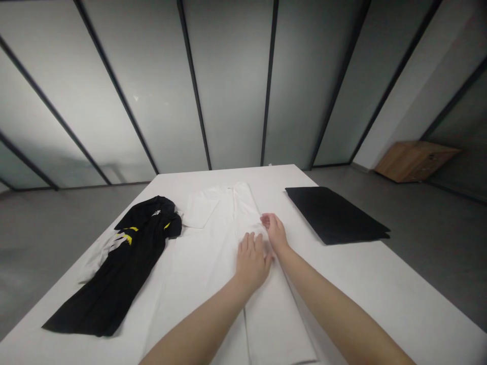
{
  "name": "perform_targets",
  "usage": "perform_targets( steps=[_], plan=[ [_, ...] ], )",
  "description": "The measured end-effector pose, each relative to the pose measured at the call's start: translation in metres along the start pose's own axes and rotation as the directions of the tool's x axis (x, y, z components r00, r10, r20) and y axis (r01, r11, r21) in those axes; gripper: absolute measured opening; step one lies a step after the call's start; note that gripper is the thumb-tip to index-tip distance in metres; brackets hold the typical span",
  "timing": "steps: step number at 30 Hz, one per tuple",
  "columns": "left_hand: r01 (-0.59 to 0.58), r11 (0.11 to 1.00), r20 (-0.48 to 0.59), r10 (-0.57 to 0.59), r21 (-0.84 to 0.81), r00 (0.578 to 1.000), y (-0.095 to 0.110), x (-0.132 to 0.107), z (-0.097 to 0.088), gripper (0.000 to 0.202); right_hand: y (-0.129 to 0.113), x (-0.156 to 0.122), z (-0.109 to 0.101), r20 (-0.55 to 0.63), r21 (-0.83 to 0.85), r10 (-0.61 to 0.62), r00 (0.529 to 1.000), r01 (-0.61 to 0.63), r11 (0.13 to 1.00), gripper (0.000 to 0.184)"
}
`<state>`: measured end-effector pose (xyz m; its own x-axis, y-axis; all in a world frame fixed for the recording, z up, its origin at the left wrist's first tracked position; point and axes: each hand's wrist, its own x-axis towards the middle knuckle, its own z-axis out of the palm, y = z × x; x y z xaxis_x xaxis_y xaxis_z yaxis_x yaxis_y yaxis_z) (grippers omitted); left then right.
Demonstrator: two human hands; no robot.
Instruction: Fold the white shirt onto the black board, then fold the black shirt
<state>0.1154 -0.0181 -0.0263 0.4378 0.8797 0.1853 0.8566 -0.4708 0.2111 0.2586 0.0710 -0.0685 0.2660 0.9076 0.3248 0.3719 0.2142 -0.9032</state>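
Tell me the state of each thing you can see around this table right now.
white garment: spread out, partly folded lengthwise
left hand: open, lying flat on the white garment
right hand: fingers curled, touching the white garment
black garment with yellow marks: laid out, rumpled
flat black piece: lying flat, smooth
wooden box: sitting on the floor

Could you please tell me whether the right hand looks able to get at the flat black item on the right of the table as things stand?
Probably yes. The right hand lies on the white garment, close to the flat black item, and only a strip of the white table shows between them, with nothing visibly in the way.
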Motion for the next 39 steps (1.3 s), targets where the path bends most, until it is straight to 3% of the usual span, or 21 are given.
perform_targets(
  steps=[2,4,7,9,13,17,19,25,31,39],
  plan=[
    [-0.010,0.999,-0.028,0.010,0.031,1.000,-0.003,-0.015,0.024,0.069,0.000,0.001,0.001,0.027,0.006,0.015,1.000,-0.015,1.000,0.077],
    [-0.059,0.997,0.012,0.058,0.047,0.998,-0.008,-0.028,0.036,0.077,-0.003,-0.001,0.001,0.070,0.004,0.010,0.998,-0.010,1.000,0.068],
    [-0.108,0.993,0.067,0.105,0.047,0.992,-0.014,-0.044,0.037,0.080,-0.016,-0.008,-0.005,0.135,-0.017,-0.036,0.990,0.039,0.999,0.048],
    [-0.113,0.993,0.088,0.110,0.030,0.990,-0.016,-0.055,0.032,0.081,-0.027,-0.015,-0.011,0.216,-0.069,-0.120,0.969,0.138,0.988,0.039],
    [-0.126,0.992,0.135,0.126,-0.008,0.983,-0.011,-0.083,0.023,0.085,-0.042,-0.032,-0.013,0.460,-0.206,-0.233,0.857,0.358,0.911,0.045],
    [-0.157,0.988,0.135,0.155,0.005,0.979,-0.008,-0.109,0.025,0.086,-0.039,-0.040,0.004,0.668,-0.430,-0.073,0.741,0.464,0.774,0.061],
    [-0.174,0.985,0.107,0.170,0.023,0.980,-0.009,-0.116,0.028,0.083,-0.036,-0.033,0.016,0.697,-0.525,0.020,0.717,0.491,0.695,0.069],
    [-0.184,0.982,0.077,0.181,0.047,0.981,-0.011,-0.119,0.033,0.085,-0.040,0.012,0.046,0.597,-0.681,0.129,0.792,0.416,0.603,0.076],
    [-0.161,0.987,0.129,0.158,0.020,0.979,-0.008,-0.117,0.027,0.086,-0.040,0.037,0.058,0.561,-0.705,0.155,0.813,0.372,0.604,0.090],
    [-0.191,0.981,0.139,0.186,0.021,0.973,-0.010,-0.119,0.023,0.083,-0.034,0.055,0.064,0.525,-0.693,0.106,0.845,0.351,0.630,0.074]
  ],
)
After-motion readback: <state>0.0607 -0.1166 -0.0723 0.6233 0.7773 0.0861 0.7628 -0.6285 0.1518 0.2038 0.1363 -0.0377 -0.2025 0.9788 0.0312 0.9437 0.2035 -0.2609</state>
